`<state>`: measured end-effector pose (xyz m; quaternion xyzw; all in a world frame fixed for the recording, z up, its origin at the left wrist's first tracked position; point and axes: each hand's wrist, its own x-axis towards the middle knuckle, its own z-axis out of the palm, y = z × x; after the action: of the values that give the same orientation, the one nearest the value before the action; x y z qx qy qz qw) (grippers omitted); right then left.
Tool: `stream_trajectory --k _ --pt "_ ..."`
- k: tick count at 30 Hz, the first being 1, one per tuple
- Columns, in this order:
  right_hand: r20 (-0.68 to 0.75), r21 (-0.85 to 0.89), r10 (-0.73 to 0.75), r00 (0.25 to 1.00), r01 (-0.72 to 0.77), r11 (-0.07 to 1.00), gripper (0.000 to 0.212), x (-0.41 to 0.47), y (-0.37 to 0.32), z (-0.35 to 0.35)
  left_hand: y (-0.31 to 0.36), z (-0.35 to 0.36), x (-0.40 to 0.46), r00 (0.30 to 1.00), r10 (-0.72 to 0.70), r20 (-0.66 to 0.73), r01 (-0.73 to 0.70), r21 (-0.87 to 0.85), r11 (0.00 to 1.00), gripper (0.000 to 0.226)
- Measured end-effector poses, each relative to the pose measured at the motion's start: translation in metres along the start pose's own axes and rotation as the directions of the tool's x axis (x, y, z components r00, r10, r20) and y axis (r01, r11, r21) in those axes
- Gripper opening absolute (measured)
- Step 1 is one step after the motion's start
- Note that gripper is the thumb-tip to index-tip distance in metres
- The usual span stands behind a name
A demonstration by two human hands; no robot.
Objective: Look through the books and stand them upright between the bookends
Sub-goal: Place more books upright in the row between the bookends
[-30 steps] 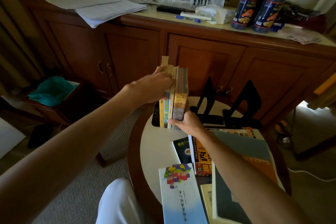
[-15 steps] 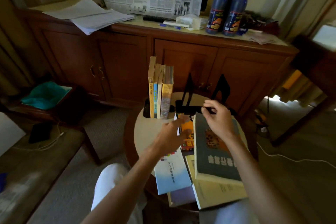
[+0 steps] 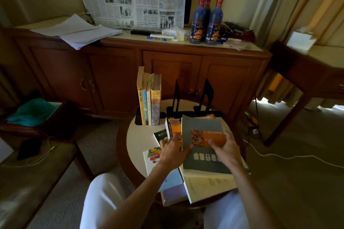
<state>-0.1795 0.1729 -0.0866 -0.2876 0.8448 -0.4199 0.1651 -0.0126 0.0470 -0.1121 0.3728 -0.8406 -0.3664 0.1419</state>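
Several books (image 3: pixel 149 98) stand upright at the far left of the round table (image 3: pixel 137 141), against a low black bookend base. Two black bookends (image 3: pixel 176 96) (image 3: pixel 206 95) stand apart behind the middle of the table. A large grey book with an orange panel (image 3: pixel 202 130) lies tilted on the pile in front of me. My left hand (image 3: pixel 173 152) holds its left edge, thumb on the cover. My right hand (image 3: pixel 226 149) grips its right side, fingers over the orange panel. Under it lie an orange book (image 3: pixel 174 128), a dark green one (image 3: pixel 161 135) and several pale books (image 3: pixel 206 186).
A wooden sideboard (image 3: pixel 167 65) stands behind the table with papers, a newspaper and dark bottles (image 3: pixel 206 20) on top. A low stool with a teal cloth (image 3: pixel 33 111) is at the left. A white cable (image 3: pixel 279 158) runs over the carpet at the right.
My hands left the standing books and came back to the pile. Both now hold the grey book, whose far edge has lifted off the pile.
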Motion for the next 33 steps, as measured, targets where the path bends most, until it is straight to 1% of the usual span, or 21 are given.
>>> stream_trajectory --k 3,5,8,10,12,13,15,17,18,20,22,24,27,29,31,33 --pt "0.018 0.108 0.051 0.999 -0.052 0.993 0.067 0.003 0.003 0.001 0.003 -0.003 0.0 0.997 -0.081 -0.004 0.08 -0.103 0.991 0.05" --pt "0.064 0.145 0.056 0.996 -0.065 0.987 0.069 0.005 0.004 0.002 -0.001 -0.008 0.001 0.994 -0.109 0.003 0.108 -0.191 0.976 0.055" --pt "0.143 0.156 0.049 0.988 -0.072 0.985 0.072 0.007 0.0 0.006 -0.006 -0.016 -0.002 0.984 -0.167 0.056 0.176 -0.359 0.917 0.065" --pt "0.161 0.144 0.047 0.986 -0.071 0.987 0.074 0.009 -0.002 0.008 -0.011 -0.017 0.0 0.983 -0.173 0.058 0.182 -0.36 0.915 0.07" --pt "0.165 0.102 0.034 0.986 -0.051 0.993 0.074 0.011 -0.003 0.01 -0.016 -0.019 0.004 0.986 -0.159 0.05 0.167 -0.304 0.938 0.082" --pt "0.164 0.08 0.03 0.986 -0.044 0.996 0.074 0.012 -0.003 0.011 -0.022 -0.018 0.008 0.986 -0.152 0.071 0.167 -0.31 0.936 0.084" --pt "0.159 0.051 0.019 0.987 -0.027 0.998 0.074 0.012 -0.005 0.014 -0.036 -0.015 0.017 0.988 -0.113 0.101 0.141 -0.346 0.928 0.084" --pt "0.154 0.028 0.005 0.988 -0.009 1.0 0.076 0.012 -0.009 0.018 -0.044 -0.019 0.02 0.985 -0.096 0.146 0.15 -0.42 0.895 0.086" --pt "0.15 0.018 -0.001 0.989 -0.002 1.0 0.076 0.014 -0.01 0.02 -0.043 -0.025 0.017 0.982 -0.063 0.179 0.142 -0.467 0.873 0.081" --pt "0.158 0.017 -0.01 0.987 0.007 1.0 0.073 0.016 -0.014 0.023 -0.034 -0.04 0.007 0.973 -0.009 0.229 0.133 -0.534 0.835 0.059" --pt "0.167 0.03 -0.023 0.986 0.018 0.999 0.07 0.017 -0.016 0.029 -0.035 -0.046 0.005 0.966 0.0 0.257 0.155 -0.581 0.799 0.047" --pt "0.171 0.027 -0.047 0.984 0.043 0.999 0.071 0.014 -0.019 0.037 -0.037 -0.047 0.004 0.97 -0.037 0.239 0.181 -0.618 0.765 0.045" --pt "0.183 0.017 -0.052 0.982 0.05 0.999 0.077 0.009 -0.026 0.053 -0.048 -0.045 0.005 0.978 -0.129 0.162 0.205 -0.668 0.716 0.061" --pt "0.179 -0.001 -0.055 0.982 0.056 0.998 0.08 0.006 -0.031 0.064 -0.055 -0.046 0.004 0.976 -0.18 0.124 0.212 -0.727 0.653 0.065" --pt "0.177 -0.002 -0.066 0.982 0.068 0.998 0.08 0.003 -0.035 0.07 -0.061 -0.05 0.003 0.975 -0.196 0.103 0.202 -0.776 0.597 0.064" --pt "0.175 -0.003 -0.083 0.981 0.085 0.996 0.08 0.001 -0.036 0.075 -0.063 -0.054 0.001 0.978 -0.191 0.088 0.187 -0.785 0.59 0.062"
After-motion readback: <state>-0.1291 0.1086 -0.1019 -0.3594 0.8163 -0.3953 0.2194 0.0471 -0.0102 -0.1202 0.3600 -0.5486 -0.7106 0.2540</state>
